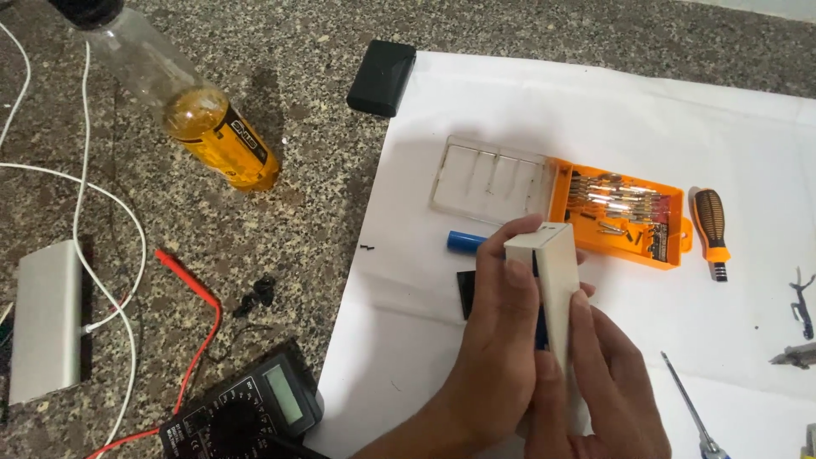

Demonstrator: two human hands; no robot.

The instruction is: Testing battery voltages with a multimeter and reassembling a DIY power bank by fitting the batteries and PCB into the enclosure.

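Both of my hands hold a small white box-shaped casing point(552, 272) upright over a white sheet point(646, 119). My left hand point(497, 340) wraps its left side, fingers curled over the top edge. From the right, my right hand point(608, 382) grips the casing with the thumb pressed along its face. Something dark blue shows between the casing and my left fingers. Just behind the casing, a blue cylindrical cell point(464, 241) lies on the sheet, and a small black square piece point(467, 294) lies left of my left hand.
An orange bit case point(619, 214) with its clear lid point(491, 180) open lies beyond the hands, with an orange-and-black screwdriver handle point(711, 231) at its right. A thin screwdriver point(690, 410), a black block point(382, 77), a bottle point(204, 119), a multimeter point(246, 415) with red lead and a grey power bank point(44, 320) lie around.
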